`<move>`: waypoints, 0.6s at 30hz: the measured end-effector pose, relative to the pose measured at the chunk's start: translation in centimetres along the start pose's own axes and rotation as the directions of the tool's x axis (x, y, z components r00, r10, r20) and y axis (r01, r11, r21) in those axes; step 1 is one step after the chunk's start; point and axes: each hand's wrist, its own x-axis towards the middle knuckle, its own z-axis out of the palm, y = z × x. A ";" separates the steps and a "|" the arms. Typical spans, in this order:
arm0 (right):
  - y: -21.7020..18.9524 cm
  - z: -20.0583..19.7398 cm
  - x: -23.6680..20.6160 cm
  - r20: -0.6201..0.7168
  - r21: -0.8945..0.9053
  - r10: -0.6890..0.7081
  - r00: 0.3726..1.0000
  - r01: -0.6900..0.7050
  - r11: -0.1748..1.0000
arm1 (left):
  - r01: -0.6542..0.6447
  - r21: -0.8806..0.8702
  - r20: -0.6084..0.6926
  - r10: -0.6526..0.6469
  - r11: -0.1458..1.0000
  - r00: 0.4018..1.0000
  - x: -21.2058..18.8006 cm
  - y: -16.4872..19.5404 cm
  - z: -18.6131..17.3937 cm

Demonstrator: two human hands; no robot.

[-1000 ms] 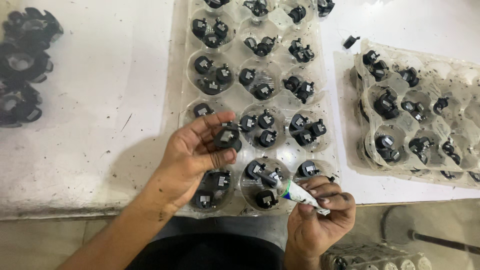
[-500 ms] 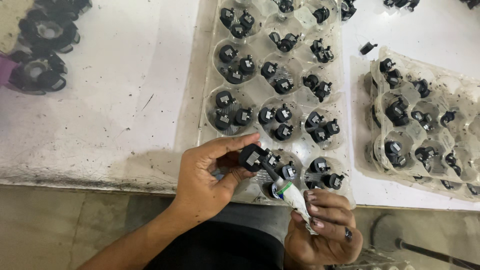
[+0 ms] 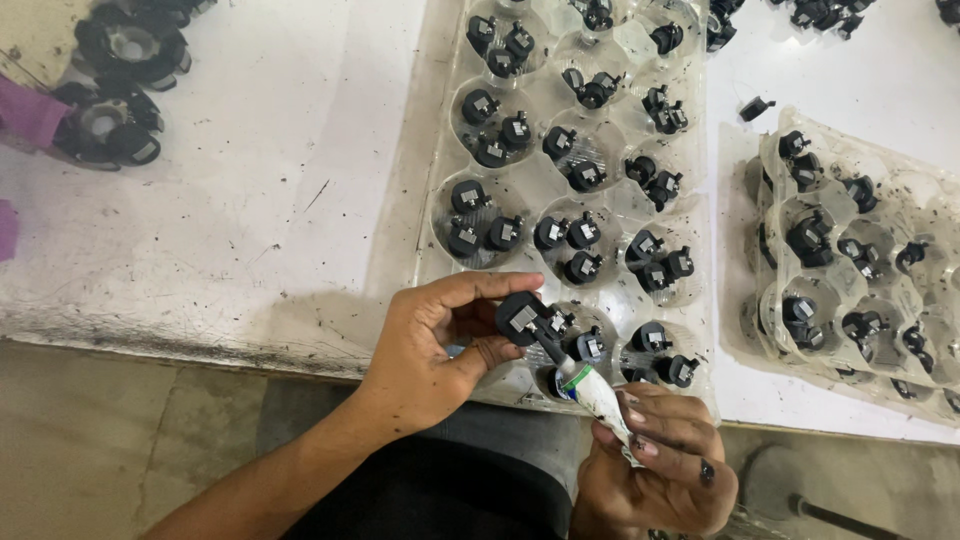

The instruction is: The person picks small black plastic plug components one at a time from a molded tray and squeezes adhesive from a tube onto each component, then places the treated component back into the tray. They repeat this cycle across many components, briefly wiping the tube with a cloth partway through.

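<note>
— What do we have pinched there?

— A small black plastic part (image 3: pixel 520 318) with a pale square face, held up just over the near edge of the clear blister tray (image 3: pixel 440 180). Our left hand (image 3: pixel 440 345) has it between thumb and fingertips, fingers closed around its rim, so the face stays bare and turned up.

— And the other hand?

— Our right hand (image 3: pixel 655 460) wraps a small squeeze tube (image 3: pixel 590 385), white with a touch of green near the neck. Its dark nozzle touches the part, right by the pale face. The fingers are curled snug round the tube's body.

— How do we reckon the part handles?

— Light and stiff, we judge: moulded plastic, no give. Small enough to slip or spin, so the rim grip looks the right one; holding by the sides keeps our fingertips off the face where the nozzle works. The tube is soft and already crumpled, so we would press gently and low on its body.

— What lies around it?

— The tray's round pockets carry two or three of the same black pieces each. To the right sits a second clear tray (image 3: pixel 770 160), also holding black parts, and one loose black piece (image 3: pixel 756 106) lies between the two. Both trays rest on a scuffed white tabletop (image 3: pixel 250 200). At the far left corner are larger black ring-shaped parts (image 3: pixel 125 45).
</note>
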 end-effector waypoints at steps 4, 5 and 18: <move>-0.4 0.2 -0.4 -0.029 0.010 0.045 0.999 -0.045 0.999 | -0.005 -0.001 0.002 0.005 1.000 1.000 0.1 -0.2 0.0; -0.5 0.0 -0.4 -0.022 0.004 0.048 0.999 -0.048 0.999 | 0.002 -0.004 0.006 -0.002 1.000 1.000 0.1 -0.2 0.0; -0.8 -1.0 -0.3 0.043 -0.058 0.113 0.993 -0.110 0.992 | 0.047 -0.034 -0.014 -0.047 0.998 0.999 0.2 -0.2 0.2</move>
